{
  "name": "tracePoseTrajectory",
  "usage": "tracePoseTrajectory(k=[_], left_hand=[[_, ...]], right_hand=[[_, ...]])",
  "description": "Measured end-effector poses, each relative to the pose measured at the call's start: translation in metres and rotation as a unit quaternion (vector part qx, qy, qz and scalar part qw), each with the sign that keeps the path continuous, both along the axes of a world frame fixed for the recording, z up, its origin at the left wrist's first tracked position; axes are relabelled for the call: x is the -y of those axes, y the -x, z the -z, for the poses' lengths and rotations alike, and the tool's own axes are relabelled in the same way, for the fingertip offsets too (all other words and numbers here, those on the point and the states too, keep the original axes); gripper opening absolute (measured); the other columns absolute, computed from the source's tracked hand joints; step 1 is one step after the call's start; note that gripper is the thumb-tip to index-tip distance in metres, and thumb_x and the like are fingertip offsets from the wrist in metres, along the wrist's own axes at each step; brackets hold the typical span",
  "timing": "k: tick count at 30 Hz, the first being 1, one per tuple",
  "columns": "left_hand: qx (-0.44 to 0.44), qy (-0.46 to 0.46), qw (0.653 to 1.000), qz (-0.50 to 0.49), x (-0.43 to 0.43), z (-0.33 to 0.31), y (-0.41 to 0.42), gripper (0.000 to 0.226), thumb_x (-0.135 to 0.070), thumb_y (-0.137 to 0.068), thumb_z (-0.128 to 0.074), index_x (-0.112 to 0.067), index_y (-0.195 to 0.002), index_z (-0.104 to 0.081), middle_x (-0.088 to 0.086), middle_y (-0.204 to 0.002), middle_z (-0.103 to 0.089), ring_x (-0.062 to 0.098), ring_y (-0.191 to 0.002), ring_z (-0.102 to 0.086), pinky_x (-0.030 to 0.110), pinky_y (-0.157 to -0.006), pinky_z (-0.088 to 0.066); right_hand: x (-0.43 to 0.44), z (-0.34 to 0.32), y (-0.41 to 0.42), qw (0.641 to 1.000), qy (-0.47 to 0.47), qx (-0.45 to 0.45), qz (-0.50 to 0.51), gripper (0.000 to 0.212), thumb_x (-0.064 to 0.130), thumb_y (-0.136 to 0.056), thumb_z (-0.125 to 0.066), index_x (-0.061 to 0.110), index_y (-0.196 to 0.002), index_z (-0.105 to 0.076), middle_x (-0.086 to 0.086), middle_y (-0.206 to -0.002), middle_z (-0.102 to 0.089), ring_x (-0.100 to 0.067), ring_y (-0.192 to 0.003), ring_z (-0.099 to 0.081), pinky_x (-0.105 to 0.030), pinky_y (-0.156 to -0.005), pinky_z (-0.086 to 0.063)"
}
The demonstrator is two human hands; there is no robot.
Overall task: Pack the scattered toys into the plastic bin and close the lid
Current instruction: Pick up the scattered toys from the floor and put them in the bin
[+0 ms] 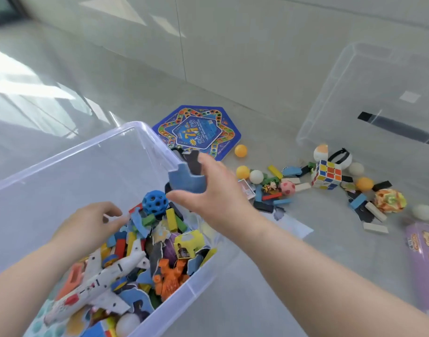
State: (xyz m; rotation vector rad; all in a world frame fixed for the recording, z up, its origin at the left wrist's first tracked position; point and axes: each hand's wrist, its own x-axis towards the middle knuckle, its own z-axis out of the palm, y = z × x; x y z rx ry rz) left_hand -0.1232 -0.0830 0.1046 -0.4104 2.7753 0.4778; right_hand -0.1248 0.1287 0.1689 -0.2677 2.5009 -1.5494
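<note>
A clear plastic bin (70,154) stands on the floor at lower left, holding several toys: a white toy plane (104,278), a blue holed ball (154,203), coloured blocks and puzzle pieces. My right hand (208,190) holds blue foam puzzle pieces (186,180) over the bin's far corner. My left hand (92,222) is inside the bin with its fingers relaxed on the toy pile, holding nothing. The clear lid (378,93) leans at upper right. Scattered toys lie on the floor to the right, among them a Rubik's cube (326,175).
A blue hexagonal game board (199,130) lies beyond the bin. Orange and white ping-pong balls (241,150), wooden blocks, a pink ball (287,188) and a patterned ball (389,200) are strewn on the grey floor. A purple box (425,254) sits at the right edge.
</note>
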Motion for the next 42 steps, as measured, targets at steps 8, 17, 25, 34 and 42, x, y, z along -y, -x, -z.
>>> tracePoseTrajectory(k=[8, 17, 25, 34, 42], left_hand=[[-0.276, -0.018, 0.958, 0.080, -0.033, -0.033, 0.012, 0.029, -0.022, -0.093, -0.046, -0.006, -0.111, -0.062, 0.014, -0.115, -0.064, 0.034, -0.106, -0.054, 0.042, -0.089, -0.040], [-0.277, -0.021, 0.891, 0.358, -0.105, -0.024, 0.046, 0.063, -0.050, -0.084, -0.021, -0.015, -0.068, -0.071, -0.003, -0.078, -0.070, 0.009, -0.092, -0.055, 0.021, -0.096, -0.018], [-0.295, 0.000, 0.908, 0.297, -0.060, -0.017, 0.068, 0.057, -0.033, -0.085, -0.023, -0.008, -0.069, -0.071, 0.004, -0.081, -0.074, 0.008, -0.089, -0.047, -0.003, -0.096, -0.004], [-0.318, -0.019, 0.895, 0.312, -0.057, -0.012, 0.068, 0.052, -0.032, -0.089, -0.025, -0.021, -0.075, -0.073, -0.006, -0.094, -0.072, 0.005, -0.097, -0.047, 0.004, -0.101, -0.005], [-0.323, -0.032, 0.889, 0.324, -0.055, -0.012, 0.067, 0.052, -0.035, -0.090, -0.024, -0.022, -0.084, -0.074, -0.008, -0.104, -0.069, 0.006, -0.098, -0.046, 0.006, -0.102, -0.005]], right_hand=[[-0.042, 0.039, 0.024, 0.983, 0.085, 0.025, 0.159, 0.013, 0.012, -0.088, -0.057, 0.021, -0.098, -0.057, 0.012, -0.078, -0.056, 0.002, -0.071, -0.054, -0.007, -0.066, -0.042], [-0.106, 0.128, 0.030, 0.943, -0.314, 0.101, 0.053, 0.044, 0.014, -0.091, -0.048, 0.015, -0.134, -0.043, -0.003, -0.141, -0.042, -0.025, -0.127, -0.037, -0.029, -0.102, -0.033], [-0.090, 0.146, 0.063, 0.928, -0.370, 0.007, -0.038, 0.045, 0.021, -0.091, -0.050, 0.013, -0.135, -0.041, -0.001, -0.152, -0.028, -0.019, -0.138, -0.025, -0.026, -0.110, -0.018], [-0.072, 0.152, 0.112, 0.865, -0.474, 0.099, -0.131, 0.083, 0.036, -0.080, -0.065, 0.020, -0.145, -0.017, -0.004, -0.150, -0.028, -0.028, -0.135, -0.028, -0.037, -0.108, -0.026], [-0.071, 0.157, 0.089, 0.831, -0.503, 0.180, -0.155, 0.071, 0.046, -0.072, -0.070, 0.014, -0.127, -0.039, -0.012, -0.133, -0.042, -0.030, -0.127, -0.032, -0.037, -0.100, -0.034]])
